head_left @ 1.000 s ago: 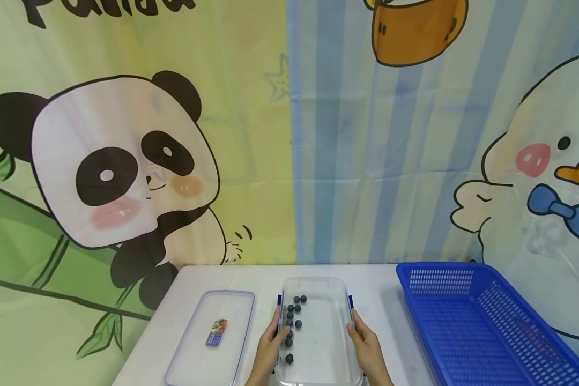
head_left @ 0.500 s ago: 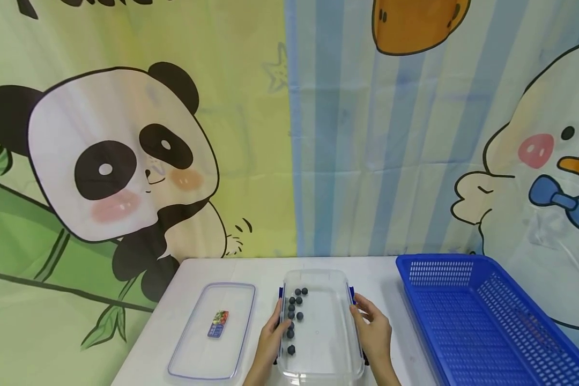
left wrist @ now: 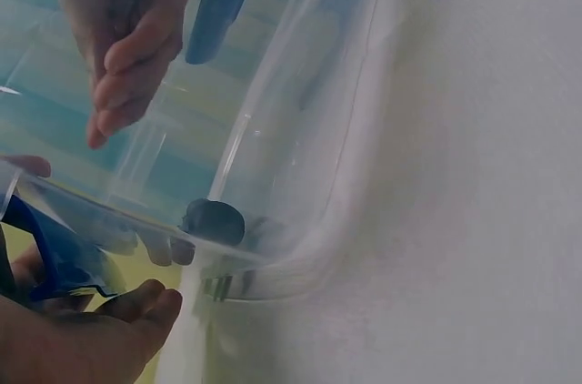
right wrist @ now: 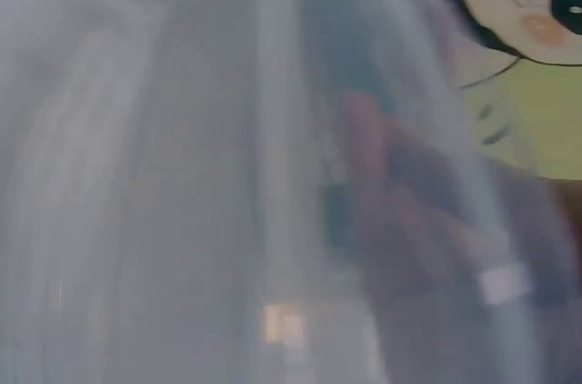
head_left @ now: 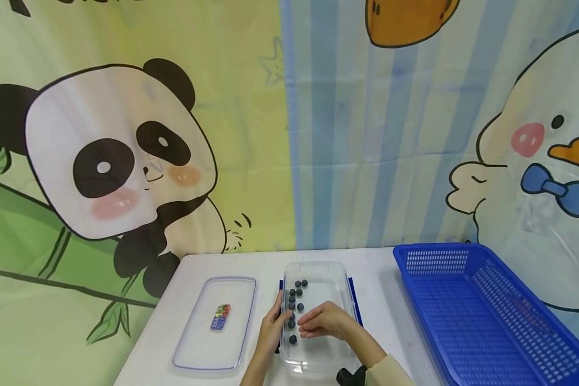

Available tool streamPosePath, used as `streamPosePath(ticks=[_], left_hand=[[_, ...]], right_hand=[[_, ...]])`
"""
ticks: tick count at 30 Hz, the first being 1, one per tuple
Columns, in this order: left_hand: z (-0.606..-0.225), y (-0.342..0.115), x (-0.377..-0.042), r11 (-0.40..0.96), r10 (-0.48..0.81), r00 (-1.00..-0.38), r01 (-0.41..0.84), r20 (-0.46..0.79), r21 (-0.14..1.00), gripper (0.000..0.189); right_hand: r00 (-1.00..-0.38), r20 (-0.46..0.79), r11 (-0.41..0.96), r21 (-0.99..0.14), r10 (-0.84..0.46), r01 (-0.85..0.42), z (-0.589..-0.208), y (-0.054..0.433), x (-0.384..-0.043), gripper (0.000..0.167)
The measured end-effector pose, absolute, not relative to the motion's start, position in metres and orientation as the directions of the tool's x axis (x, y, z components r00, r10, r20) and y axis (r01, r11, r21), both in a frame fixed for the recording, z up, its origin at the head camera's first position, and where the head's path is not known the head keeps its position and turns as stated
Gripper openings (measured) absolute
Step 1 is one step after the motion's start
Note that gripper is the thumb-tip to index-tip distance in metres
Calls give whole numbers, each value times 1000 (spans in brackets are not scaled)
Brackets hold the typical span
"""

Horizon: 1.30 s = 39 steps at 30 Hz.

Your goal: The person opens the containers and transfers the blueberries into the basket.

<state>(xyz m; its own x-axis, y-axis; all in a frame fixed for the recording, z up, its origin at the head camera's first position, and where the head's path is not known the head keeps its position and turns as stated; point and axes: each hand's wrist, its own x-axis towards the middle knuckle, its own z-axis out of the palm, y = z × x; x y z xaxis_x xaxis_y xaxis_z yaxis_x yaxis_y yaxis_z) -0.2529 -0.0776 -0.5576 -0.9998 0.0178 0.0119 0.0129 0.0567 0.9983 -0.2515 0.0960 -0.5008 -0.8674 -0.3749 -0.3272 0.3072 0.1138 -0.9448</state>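
A clear plastic storage box stands on the white table, with several small dark balls gathered along its left side. My left hand holds the box by its left wall, thumb over the rim and fingers outside, near a blue side latch. My right hand is over the box's interior, fingers straight and pointing left toward the balls, with nothing seen in it. In the left wrist view one dark ball shows at the box's corner. The right wrist view is blurred by the clear plastic.
A clear lid with a purple-blue edge lies left of the box, bearing a small fruit-printed label. To the right stands a large blue perforated basket. A printed curtain hangs behind the table.
My right hand has let go of the box's right side and moved left over its interior. My left hand keeps its hold, and the balls stay along the left side.
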Motion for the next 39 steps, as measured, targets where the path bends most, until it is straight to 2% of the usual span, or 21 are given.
streamPosePath(ticks=[10,21,29,39], left_hand=[[-558,-79,-258,33,-14,-1000,9,9,999,61],[-559,-81,-257,22,3,-1000,18,18,1000,60],[-558,-80,-256,16,-1,-1000,26,26,1000,55],[-558,-78,-254,26,7,-1000,17,17,1000,57]], right_hand=[[-812,-505,256,-860,-294,442,-514,83,-269,11],[-852,-463,295,-872,-245,390,-531,69,-267,11],[-832,-492,229,-867,-256,442,-531,69,-267,14],[-828,-487,225,-871,-280,436,-530,69,-261,12]])
